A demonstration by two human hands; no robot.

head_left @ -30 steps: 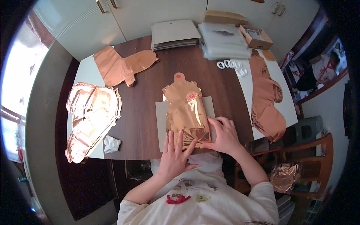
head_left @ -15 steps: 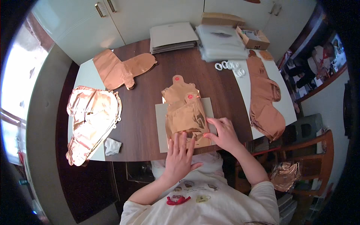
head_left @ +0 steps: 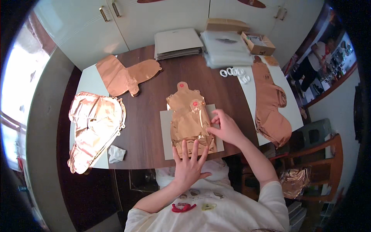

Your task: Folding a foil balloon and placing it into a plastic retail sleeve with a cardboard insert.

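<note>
A folded copper foil balloon point(head_left: 187, 123) lies on a grey cardboard sheet point(head_left: 167, 145) near the table's front edge. It has a rounded tab at the far end and two red marks. My left hand point(head_left: 189, 166) rests with spread fingers on the balloon's near end. At its right edge is my right hand point(head_left: 227, 129), the thumb touching the foil and the fingers bent, apart from the thumb. Neither hand grips anything that I can see.
Flat copper foil balloons lie at the back left point(head_left: 123, 75), front left point(head_left: 94, 127) and right point(head_left: 270, 108). Behind stand a grey cardboard stack point(head_left: 178, 42), clear plastic bags point(head_left: 226, 48) and a small box point(head_left: 259, 43). White rolls point(head_left: 234, 71) and a crumpled white tissue point(head_left: 116, 154) lie nearer.
My right hand has moved up along the balloon's right edge. The fingers of my left hand are spread wider, and the foil beneath looks flatter. A person in the background has changed posture.
</note>
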